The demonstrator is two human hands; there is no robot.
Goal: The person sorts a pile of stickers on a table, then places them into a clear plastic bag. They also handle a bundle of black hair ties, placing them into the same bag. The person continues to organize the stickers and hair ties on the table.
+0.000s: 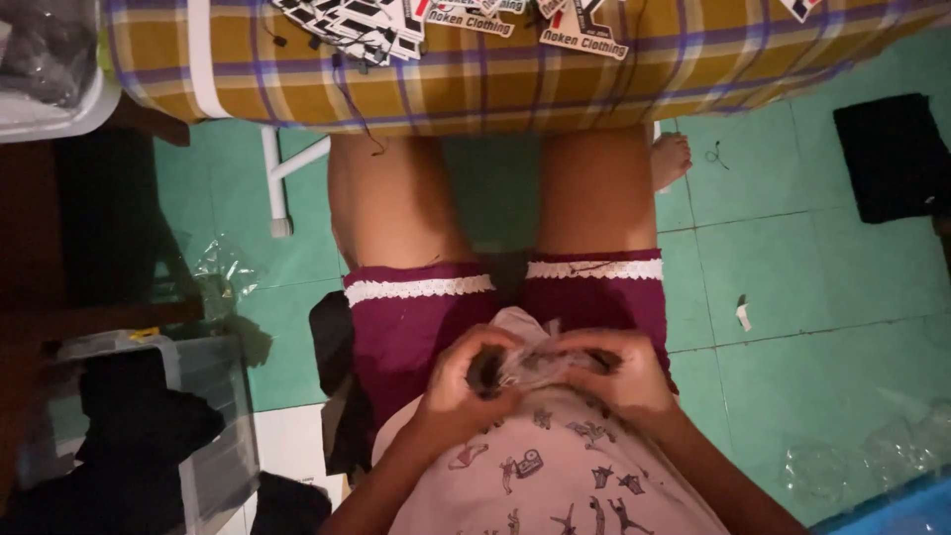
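Note:
I sit looking down at my lap, in maroon shorts with white lace trim (416, 289) and a pale printed shirt (555, 476). My left hand (466, 381) and my right hand (619, 376) are both closed on a small crumpled clear plastic bag (540, 362) with something dark inside, held just above my lap. The fingers of both hands curl over the bag's ends. What the dark thing is cannot be made out.
A table under a yellow plaid cloth (495, 79) with several black-and-white paper tags (367, 30) stands ahead of my knees. A clear bin with dark cloth (149, 426) sits at my left. Clear plastic wrap (872, 456) lies on the green tiled floor at right; a black cloth (892, 154) lies far right.

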